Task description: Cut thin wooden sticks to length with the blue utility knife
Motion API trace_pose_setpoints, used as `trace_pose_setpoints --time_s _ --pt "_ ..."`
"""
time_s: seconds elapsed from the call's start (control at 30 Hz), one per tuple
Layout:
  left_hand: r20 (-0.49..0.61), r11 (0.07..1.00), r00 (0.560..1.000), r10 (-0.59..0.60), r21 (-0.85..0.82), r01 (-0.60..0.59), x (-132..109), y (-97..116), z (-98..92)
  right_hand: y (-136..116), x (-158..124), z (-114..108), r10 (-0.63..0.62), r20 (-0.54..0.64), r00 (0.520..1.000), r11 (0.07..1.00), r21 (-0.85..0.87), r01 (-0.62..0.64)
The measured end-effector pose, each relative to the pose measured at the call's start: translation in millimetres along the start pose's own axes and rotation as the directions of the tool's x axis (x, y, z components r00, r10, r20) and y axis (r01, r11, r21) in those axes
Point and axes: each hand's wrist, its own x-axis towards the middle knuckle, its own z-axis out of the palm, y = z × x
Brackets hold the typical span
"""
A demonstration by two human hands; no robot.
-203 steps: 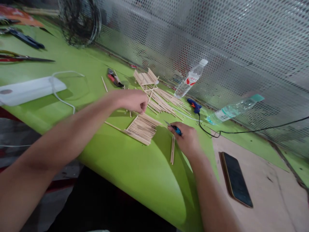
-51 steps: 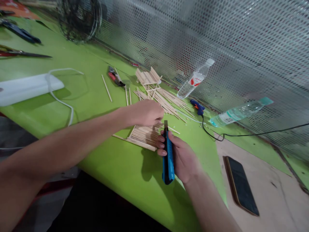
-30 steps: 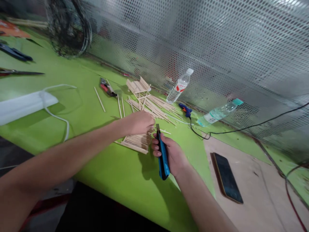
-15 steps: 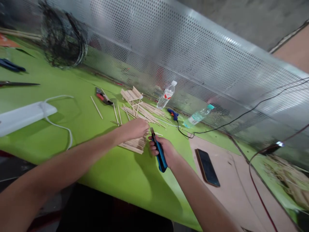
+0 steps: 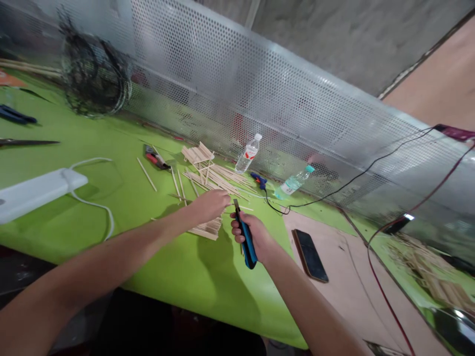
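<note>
My right hand (image 5: 256, 235) is wrapped round a blue and black utility knife (image 5: 245, 237), its blade pointing up and away from me. Just left of the blade, my left hand (image 5: 212, 205) is closed in a pinch; a thin pale tip shows at its fingers, but what it holds is mostly hidden. Below that hand lies a flat panel of wooden sticks (image 5: 208, 229), partly covered by the hand and forearm. Beyond it a small wooden stick structure (image 5: 199, 154) stands beside loose wooden sticks (image 5: 226, 179).
Red-handled pliers (image 5: 156, 158), two bottles (image 5: 248, 154) (image 5: 294, 183) and a blue glue gun (image 5: 259, 180) lie or stand behind. A phone (image 5: 310, 255) rests at right. A white power strip (image 5: 40, 195) is at left. Perforated metal (image 5: 222, 74) borders the back.
The view has shifted slightly, so the scene sits a little lower and further left. Both hands keep nearly the same pose, the knife still in my right hand near the left fingers.
</note>
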Motion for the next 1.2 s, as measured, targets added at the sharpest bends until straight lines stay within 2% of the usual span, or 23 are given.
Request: trace_pose_setpoints --time_s 0.23,0.33,0.43,0.53,0.67,0.77,0.83,1.0,1.2 --pt "-0.080 0.996 0.994 0.080 0.046 -0.077 -6 32 -12.4 3 -44 -13 -0.126 -0.028 0.992 0.991 -0.054 0.124" --pt "-0.067 0.994 0.992 0.105 0.040 -0.102 -3 53 -19.4 4 -64 -25 -0.142 -0.061 0.988 0.988 -0.067 0.138" --pt "-0.005 0.993 0.993 0.118 0.020 -0.117 4 76 -19.7 7 -77 -42 -0.140 -0.100 0.985 0.988 -0.086 0.131" --pt "0.071 0.997 0.995 0.069 -0.045 -0.066 7 98 -4.7 17 -80 -60 -0.101 -0.162 0.982 0.989 -0.119 0.082" --pt "0.122 0.995 0.992 0.034 -0.092 -0.023 5 120 31.0 32 -77 -77 -0.054 -0.232 0.971 0.988 -0.155 0.018" --pt "0.141 0.992 0.990 -0.005 -0.126 0.023 3 124 51.5 36 -72 -85 -0.021 -0.246 0.969 0.982 -0.189 -0.027" --pt "0.155 0.987 0.987 -0.031 -0.150 0.055 3 122 58.0 34 -69 -87 -0.001 -0.243 0.970 0.975 -0.217 -0.054" --pt "0.185 0.972 0.980 -0.070 -0.209 0.109 1 117 59.5 29 -65 -86 0.009 -0.266 0.964 0.953 -0.291 -0.089" --pt "0.181 0.958 0.981 -0.065 -0.263 0.112 -1 119 60.3 25 -64 -80 -0.011 -0.348 0.937 0.921 -0.369 -0.127"
